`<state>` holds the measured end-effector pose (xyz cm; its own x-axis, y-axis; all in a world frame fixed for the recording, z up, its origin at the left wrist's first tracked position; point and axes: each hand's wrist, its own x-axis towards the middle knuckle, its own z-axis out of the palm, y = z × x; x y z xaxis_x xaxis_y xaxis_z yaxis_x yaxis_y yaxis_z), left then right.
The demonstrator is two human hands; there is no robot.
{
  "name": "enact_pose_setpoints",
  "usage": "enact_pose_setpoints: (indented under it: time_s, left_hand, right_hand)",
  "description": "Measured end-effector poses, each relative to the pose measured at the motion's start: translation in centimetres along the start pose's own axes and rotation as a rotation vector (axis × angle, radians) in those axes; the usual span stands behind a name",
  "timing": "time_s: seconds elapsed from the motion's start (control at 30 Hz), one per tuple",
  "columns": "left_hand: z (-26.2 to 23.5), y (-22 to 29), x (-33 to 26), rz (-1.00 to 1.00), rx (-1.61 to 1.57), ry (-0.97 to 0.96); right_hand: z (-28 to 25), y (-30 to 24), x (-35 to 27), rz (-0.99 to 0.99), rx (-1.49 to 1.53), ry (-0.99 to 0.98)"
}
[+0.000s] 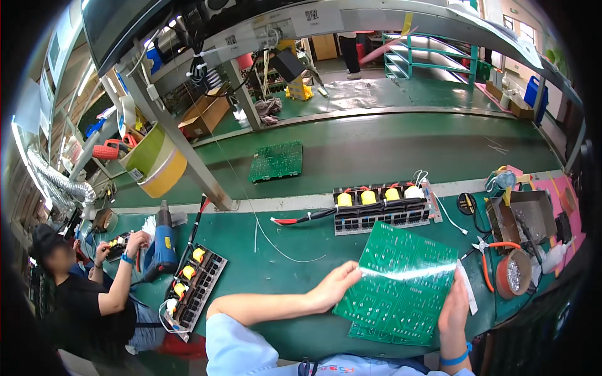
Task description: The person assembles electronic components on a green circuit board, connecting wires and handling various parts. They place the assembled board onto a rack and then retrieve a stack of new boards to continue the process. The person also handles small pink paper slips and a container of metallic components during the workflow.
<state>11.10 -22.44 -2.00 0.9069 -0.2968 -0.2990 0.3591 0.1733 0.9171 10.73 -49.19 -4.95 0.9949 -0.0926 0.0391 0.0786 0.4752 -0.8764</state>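
Observation:
A large green circuit board (401, 282) is tilted up between my hands, a bright streak of light across its face. My left hand (338, 285) grips its left edge, thumb on top. On the opposite side my right hand (454, 307) is closed on the right edge, with the fingers behind it partly hidden. Under the lower edge shows a second green board (376, 335), mostly covered, and I cannot tell whether it touches the upper one. Just beyond the boards sits a black module with yellow parts (379, 207), its cable running left.
Another such module (194, 288) lies left, near a blue heat gun (164, 241). Orange-handled pliers (486, 257), a round tub (513, 274) and a metal tray (530, 216) are at right. A board (276, 161) rests on the far green strip. A person (94, 282) works at far left.

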Motion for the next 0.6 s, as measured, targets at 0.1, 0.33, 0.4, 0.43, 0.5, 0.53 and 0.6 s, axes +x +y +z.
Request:
enact_pose_setpoints:
  time_s: [0.1, 0.33, 0.4, 0.43, 0.5, 0.53, 0.6]
  left_hand:
    - [0.1, -1.4, -0.5, 0.127, 0.291, -0.174]
    - [-1.9, -1.7, -0.1, 0.081, 0.889, -0.243]
    - [-0.2, 0.1, 0.4, -0.113, 0.879, -0.211]
    - [-0.3, 0.4, 0.6, -0.021, 1.009, -0.232]
    - [-0.3, 1.6, 0.9, 0.201, 1.274, -0.158]
    - [-0.5, 3.0, 1.7, 0.202, 1.288, -0.096]
    - [-3.6, 5.2, 4.3, 0.365, 1.170, 0.119]
  right_hand:
    - [-0.4, -0.8, -1.2, 0.001, 0.035, -0.069]
    - [-1.8, 0.2, 0.2, 0.022, 0.046, 0.023]
    - [-2.9, 0.3, 0.0, 0.043, 0.120, 0.039]
    - [-2.6, -0.2, -0.3, 0.092, 0.160, 0.017]
    - [-3.0, -1.4, -0.4, 0.101, 0.197, -0.032]
    - [-3.8, -1.2, -0.3, 0.099, 0.174, -0.042]
    - [-5.5, -1.2, -0.6, 0.057, 0.010, -0.007]
